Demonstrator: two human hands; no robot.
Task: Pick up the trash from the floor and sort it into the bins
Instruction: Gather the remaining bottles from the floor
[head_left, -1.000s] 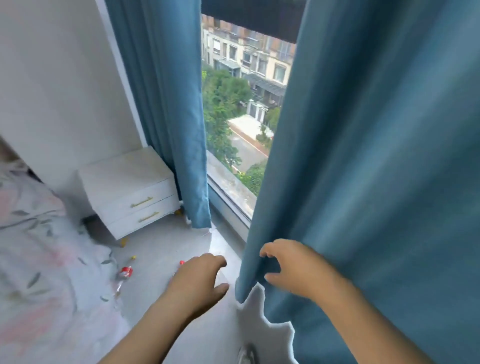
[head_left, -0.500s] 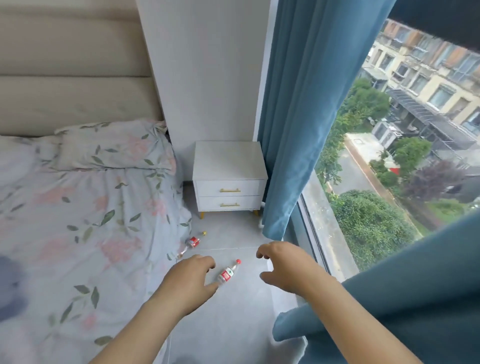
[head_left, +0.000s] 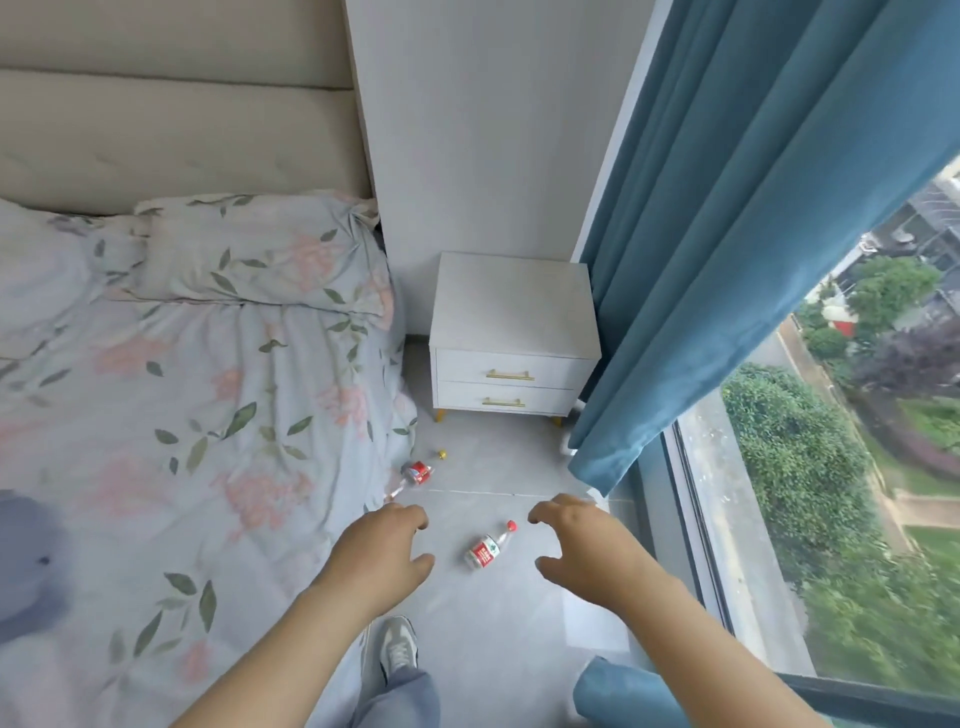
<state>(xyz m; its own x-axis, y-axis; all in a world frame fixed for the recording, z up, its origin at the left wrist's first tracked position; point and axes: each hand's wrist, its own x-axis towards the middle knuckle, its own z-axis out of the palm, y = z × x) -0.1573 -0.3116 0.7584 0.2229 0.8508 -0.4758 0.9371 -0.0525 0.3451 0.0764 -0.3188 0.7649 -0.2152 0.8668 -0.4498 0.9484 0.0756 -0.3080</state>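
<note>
Two clear plastic bottles with red labels lie on the grey floor. The near bottle (head_left: 487, 546), red-capped, lies between my hands. The far bottle (head_left: 415, 474) rests against the bedsheet's hem, with a small yellow cap (head_left: 442, 454) beside it. My left hand (head_left: 383, 557) hovers to the left of the near bottle, fingers curled and apart, holding nothing. To the bottle's right, my right hand (head_left: 582, 551) is held the same way, with nothing in it. No bin is in view.
A bed with a floral sheet (head_left: 182, 415) fills the left. A white two-drawer nightstand (head_left: 511, 338) stands against the wall ahead. Blue curtains (head_left: 727, 260) hang at the right beside a floor-level window (head_left: 831, 493). My shoe (head_left: 397, 649) is on the floor below my hands.
My view has swung from the window and curtain to the floor strip beside the bed. Both bottles have come into view and my hands now hang on either side of the near one.
</note>
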